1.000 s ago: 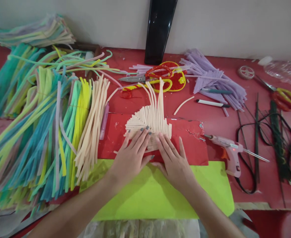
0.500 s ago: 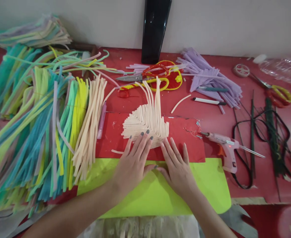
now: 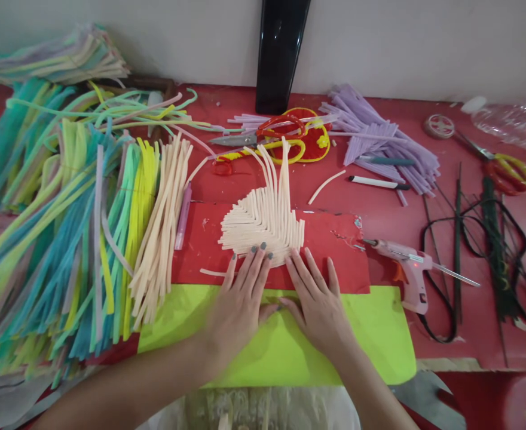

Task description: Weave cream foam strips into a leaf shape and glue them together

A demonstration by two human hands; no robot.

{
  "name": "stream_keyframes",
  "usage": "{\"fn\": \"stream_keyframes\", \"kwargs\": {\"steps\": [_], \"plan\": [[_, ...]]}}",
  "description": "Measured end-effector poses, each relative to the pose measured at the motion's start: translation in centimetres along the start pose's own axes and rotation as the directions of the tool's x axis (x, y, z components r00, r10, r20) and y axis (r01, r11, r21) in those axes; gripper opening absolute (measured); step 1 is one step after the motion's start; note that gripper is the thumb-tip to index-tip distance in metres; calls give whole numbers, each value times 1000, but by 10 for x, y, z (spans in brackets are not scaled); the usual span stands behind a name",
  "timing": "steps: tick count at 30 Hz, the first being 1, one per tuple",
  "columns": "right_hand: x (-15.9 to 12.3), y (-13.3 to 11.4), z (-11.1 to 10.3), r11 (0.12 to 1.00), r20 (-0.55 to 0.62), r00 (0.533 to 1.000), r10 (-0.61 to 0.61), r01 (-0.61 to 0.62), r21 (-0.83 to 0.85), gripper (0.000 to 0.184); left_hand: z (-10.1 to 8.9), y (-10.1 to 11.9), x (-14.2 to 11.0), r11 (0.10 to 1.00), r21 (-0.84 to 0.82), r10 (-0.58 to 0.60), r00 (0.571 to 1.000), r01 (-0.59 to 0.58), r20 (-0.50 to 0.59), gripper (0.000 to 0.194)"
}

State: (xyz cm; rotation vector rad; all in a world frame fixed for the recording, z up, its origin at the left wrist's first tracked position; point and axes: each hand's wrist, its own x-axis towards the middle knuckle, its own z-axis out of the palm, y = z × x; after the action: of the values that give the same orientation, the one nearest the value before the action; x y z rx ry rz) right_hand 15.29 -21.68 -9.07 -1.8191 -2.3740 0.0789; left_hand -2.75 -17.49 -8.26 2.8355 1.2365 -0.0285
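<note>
A leaf-like piece built from cream pipe cleaners (image 3: 263,221) lies flat on a red board (image 3: 335,251), with several uncut ends curving up from its top. My left hand (image 3: 242,295) rests flat, its outstretched fingertips on the lower edge of the piece. Beside it, my right hand (image 3: 319,295) also lies flat, fingers extended, its tips at the lower right edge. Neither hand holds anything, and the two thumbs nearly meet over a lime-green sheet (image 3: 272,358). A loose cream strip (image 3: 211,272) sits left of my left hand, partly hidden by it.
Bundles of coloured pipe cleaners (image 3: 79,239) fill the left side, with a cream bundle (image 3: 164,227) nearest. Scissors (image 3: 263,138) and purple pipe cleaners (image 3: 375,137) lie behind. At right are a pink glue gun (image 3: 409,263), dark wires (image 3: 496,251), more scissors (image 3: 509,170) and a bottle (image 3: 514,122).
Both hands have slid down toward me along the cream piece, uncovering more of its lower part and the loose strip at left. The view has shifted slightly.
</note>
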Motion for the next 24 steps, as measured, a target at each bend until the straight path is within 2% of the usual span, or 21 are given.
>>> {"fn": "stream_keyframes", "kwargs": {"steps": [12,18,24], "plan": [[0,-1,-1,1000,2,1000,-2,2,-9,69,3,-1,-1,1000,-17,5,1000,-6,-30,72],[0,-1,0,1000,0,1000,0,0,-5,70,3,-1,-2,1000,1,9,1000,-9,-6,69],[-1,0,1,999,-13,1000,-11,10,-30,69,-7,0,3,1000,-5,3,999,-3,-50,69]]}}
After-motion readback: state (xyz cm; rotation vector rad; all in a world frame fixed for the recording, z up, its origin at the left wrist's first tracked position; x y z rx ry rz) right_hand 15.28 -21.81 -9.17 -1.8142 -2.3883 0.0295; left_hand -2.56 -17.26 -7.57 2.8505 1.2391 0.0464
